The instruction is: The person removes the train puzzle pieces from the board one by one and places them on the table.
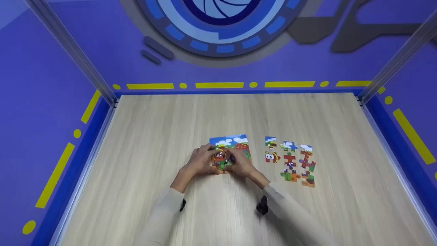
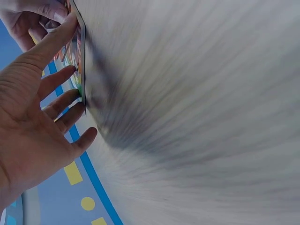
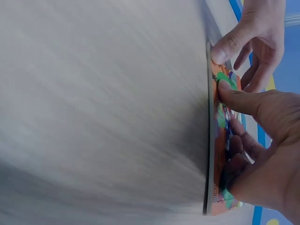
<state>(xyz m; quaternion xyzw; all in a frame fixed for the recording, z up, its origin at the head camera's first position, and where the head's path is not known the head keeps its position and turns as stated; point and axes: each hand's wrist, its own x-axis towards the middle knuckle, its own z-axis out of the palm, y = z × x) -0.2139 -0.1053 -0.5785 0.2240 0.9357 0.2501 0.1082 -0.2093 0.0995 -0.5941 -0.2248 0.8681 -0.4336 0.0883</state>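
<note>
In the head view, a puzzle board point(image 1: 240, 138) with a sky, clouds and cartoon picture lies on the table under both hands. My left hand point(image 1: 202, 160) holds the board at its left side, its thumb on the near corner and its fingers along the edge. My right hand point(image 1: 243, 163) bends over the board's lower middle, thumb and fingers around a small puzzle piece with a green patch point(image 3: 226, 78), mostly hidden by the hand. In the left wrist view the left fingers point(image 2: 65, 101) are spread at the board's edge.
Loose puzzle pieces stand in rough columns right of the board, among them a red piece point(image 1: 290, 159), a yellow-and-white face piece point(image 1: 271, 157) and an orange corner piece point(image 1: 308, 181). Blue wall panels point(image 1: 102, 61) enclose the wooden table point(image 1: 153, 126) at back and sides.
</note>
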